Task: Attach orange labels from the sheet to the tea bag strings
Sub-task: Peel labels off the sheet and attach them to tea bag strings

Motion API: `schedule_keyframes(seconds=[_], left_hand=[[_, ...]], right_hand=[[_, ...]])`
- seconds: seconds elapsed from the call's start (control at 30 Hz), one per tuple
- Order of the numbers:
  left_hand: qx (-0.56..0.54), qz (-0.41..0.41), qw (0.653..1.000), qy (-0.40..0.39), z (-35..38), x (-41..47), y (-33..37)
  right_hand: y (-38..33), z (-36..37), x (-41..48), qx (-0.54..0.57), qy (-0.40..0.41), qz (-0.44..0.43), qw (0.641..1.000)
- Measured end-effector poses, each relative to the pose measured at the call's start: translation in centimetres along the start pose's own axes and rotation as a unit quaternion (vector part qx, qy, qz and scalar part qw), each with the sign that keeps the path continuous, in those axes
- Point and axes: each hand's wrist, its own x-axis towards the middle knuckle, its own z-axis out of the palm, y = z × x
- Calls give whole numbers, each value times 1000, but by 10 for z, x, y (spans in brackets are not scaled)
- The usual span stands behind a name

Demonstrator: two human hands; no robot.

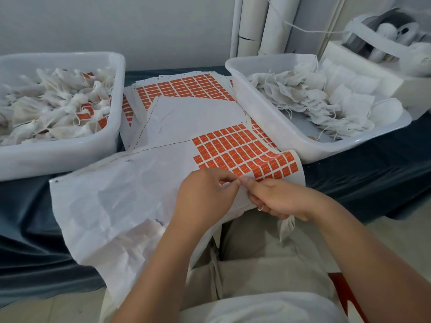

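Note:
A large white backing sheet (130, 201) with a block of orange labels (242, 152) at its right end drapes over the table's front edge onto my lap. My left hand (205, 194) and my right hand (277, 199) meet at the sheet's near edge, thumbs and forefingers pinching together at something small by the lowest row of labels; what they pinch is too small to tell. My right hand also holds a white tea bag (285, 226), which hangs below its curled fingers.
A white tub (60, 159) on the left holds tea bags with orange labels. A white tub (286, 136) on the right holds unlabelled tea bags. More label sheets (186, 87) lie between them on the dark blue tablecloth. White tubes and a tape dispenser stand behind.

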Motion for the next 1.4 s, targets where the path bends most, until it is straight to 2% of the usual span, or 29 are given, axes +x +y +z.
schedule_keyframes(seconds=[0.1,0.3,0.47,0.7,0.83,1.07,1.17,1.27,1.4], left_hand=[[-32,-25,999,-17,-3,1,2],[-63,-97,993,-1,4,4,5],[-84,-115,990,-8,1,8,5],[-69,-141,979,-130,-17,36,2],[-15,-104,979,-174,-25,47,0],[81,118,976,-165,-23,33,-3],[71,87,984,-141,-15,28,-3],[-17,11,996,-91,-11,23,-4],[-78,-17,994,-74,-14,19,-4]], right_hand=[[3,-1,2,8,-4,-3,1000],[5,0,3,-11,-3,-19,1000],[6,-1,4,-24,-2,-26,999],[11,0,8,-61,6,-27,998],[15,0,10,-68,9,-34,997],[16,1,10,-74,10,-61,995],[18,0,12,-86,13,-65,994],[18,-1,12,-89,12,-53,995],[17,-1,11,-82,4,-56,995]])
